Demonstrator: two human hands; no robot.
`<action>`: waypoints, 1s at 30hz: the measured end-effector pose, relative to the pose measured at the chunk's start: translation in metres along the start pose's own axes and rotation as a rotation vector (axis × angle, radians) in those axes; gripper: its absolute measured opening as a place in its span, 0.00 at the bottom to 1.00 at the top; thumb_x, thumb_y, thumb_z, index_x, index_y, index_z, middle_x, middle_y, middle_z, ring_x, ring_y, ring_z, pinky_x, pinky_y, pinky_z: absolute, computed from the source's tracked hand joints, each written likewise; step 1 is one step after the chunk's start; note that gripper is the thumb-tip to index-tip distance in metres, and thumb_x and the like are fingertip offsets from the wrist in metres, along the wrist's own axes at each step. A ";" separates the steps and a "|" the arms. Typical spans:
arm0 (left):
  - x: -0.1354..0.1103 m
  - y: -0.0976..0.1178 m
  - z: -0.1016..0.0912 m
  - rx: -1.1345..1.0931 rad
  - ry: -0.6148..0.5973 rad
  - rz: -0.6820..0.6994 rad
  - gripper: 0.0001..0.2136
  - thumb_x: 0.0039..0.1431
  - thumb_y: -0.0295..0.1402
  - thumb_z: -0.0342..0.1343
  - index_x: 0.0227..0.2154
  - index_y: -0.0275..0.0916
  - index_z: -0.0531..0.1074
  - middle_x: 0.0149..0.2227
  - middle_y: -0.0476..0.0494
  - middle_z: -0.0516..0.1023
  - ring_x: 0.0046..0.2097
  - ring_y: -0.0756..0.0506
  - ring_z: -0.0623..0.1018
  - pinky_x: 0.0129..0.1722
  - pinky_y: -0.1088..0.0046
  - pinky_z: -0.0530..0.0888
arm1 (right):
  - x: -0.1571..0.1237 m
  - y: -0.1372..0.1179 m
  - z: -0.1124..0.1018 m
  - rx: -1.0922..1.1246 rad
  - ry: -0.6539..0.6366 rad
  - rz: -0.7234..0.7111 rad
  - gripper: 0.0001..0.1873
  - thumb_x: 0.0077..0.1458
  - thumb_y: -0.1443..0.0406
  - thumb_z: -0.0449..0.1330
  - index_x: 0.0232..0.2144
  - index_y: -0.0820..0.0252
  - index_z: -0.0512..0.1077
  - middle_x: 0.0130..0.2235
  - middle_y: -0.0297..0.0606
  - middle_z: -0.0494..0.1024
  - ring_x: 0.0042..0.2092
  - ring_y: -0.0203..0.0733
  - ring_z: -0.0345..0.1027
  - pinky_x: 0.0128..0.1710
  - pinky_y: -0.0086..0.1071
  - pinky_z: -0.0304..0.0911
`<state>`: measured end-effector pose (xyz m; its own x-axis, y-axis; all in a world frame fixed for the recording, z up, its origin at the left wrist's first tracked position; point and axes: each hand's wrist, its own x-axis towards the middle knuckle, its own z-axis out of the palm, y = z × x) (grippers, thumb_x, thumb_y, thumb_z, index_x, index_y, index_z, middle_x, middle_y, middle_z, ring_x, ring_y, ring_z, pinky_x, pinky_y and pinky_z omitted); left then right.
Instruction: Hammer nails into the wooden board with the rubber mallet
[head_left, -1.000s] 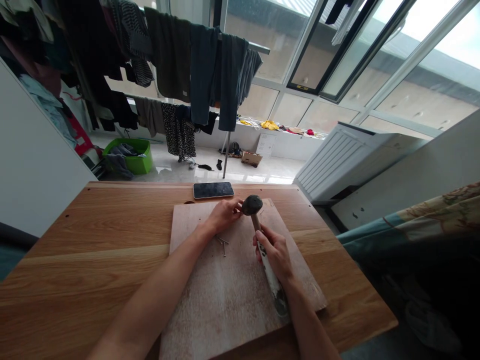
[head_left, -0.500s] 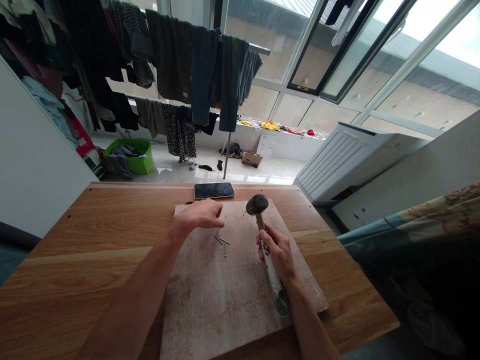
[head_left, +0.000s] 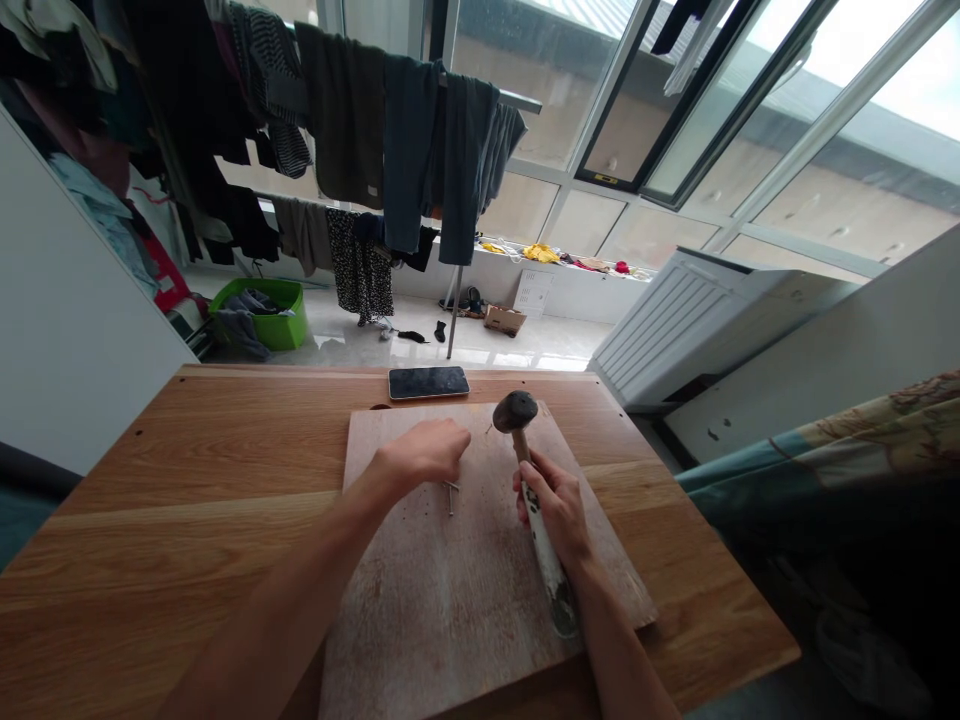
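My right hand [head_left: 556, 502] is wrapped round the handle of a hammer [head_left: 516, 412] with a dark, rounded head and a worn, paint-flecked handle. The hammer's head points away from me over the right part of a pale wooden board [head_left: 405, 620]. My left hand [head_left: 429, 452] is low over the middle of the board, fingers curled down and closed. Just below its fingers, loose nails [head_left: 451, 498] show in part; the hand covers the others. Whatever its fingertips hold is hidden. A small thin nail [head_left: 489, 428] is by the hammer's head, near the board's far edge.
The board lies on a wooden table [head_left: 202, 560]. A phone [head_left: 429, 382] rests past the board's far edge. Beyond the table are a rack of hanging clothes [head_left: 341, 120], a green basket [head_left: 289, 320] and a white ribbed panel [head_left: 675, 320]. A patterned curtain [head_left: 817, 450] hangs at right.
My left hand has moved right and nearer to me, down over the loose nails, which it now mostly covers. My right hand and the hammer have hardly moved.
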<state>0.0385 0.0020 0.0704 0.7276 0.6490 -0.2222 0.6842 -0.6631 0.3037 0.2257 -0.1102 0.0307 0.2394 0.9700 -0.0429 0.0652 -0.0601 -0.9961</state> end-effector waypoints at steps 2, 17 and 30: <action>0.003 -0.009 0.001 -0.083 0.048 0.066 0.05 0.46 0.23 0.60 0.27 0.39 0.74 0.28 0.46 0.77 0.31 0.44 0.76 0.26 0.71 0.64 | 0.000 0.000 -0.001 -0.003 -0.005 -0.002 0.20 0.55 0.49 0.63 0.36 0.61 0.75 0.25 0.29 0.70 0.16 0.31 0.62 0.12 0.25 0.57; 0.047 -0.041 0.055 -0.724 0.586 0.073 0.03 0.55 0.29 0.61 0.33 0.38 0.77 0.35 0.46 0.81 0.38 0.48 0.80 0.43 0.72 0.76 | -0.001 0.000 0.001 0.006 -0.006 -0.004 0.18 0.56 0.50 0.63 0.34 0.60 0.73 0.25 0.29 0.70 0.16 0.31 0.61 0.12 0.24 0.56; 0.045 -0.041 0.056 -0.680 0.559 0.101 0.06 0.55 0.27 0.61 0.37 0.38 0.76 0.34 0.48 0.82 0.36 0.48 0.80 0.41 0.73 0.76 | -0.006 0.000 0.010 0.076 -0.135 -0.013 0.19 0.57 0.54 0.62 0.46 0.60 0.76 0.29 0.30 0.71 0.18 0.30 0.60 0.14 0.24 0.55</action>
<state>0.0455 0.0374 -0.0038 0.5307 0.8045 0.2667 0.3104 -0.4773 0.8221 0.2147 -0.1133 0.0300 0.1064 0.9937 -0.0352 -0.0074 -0.0346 -0.9994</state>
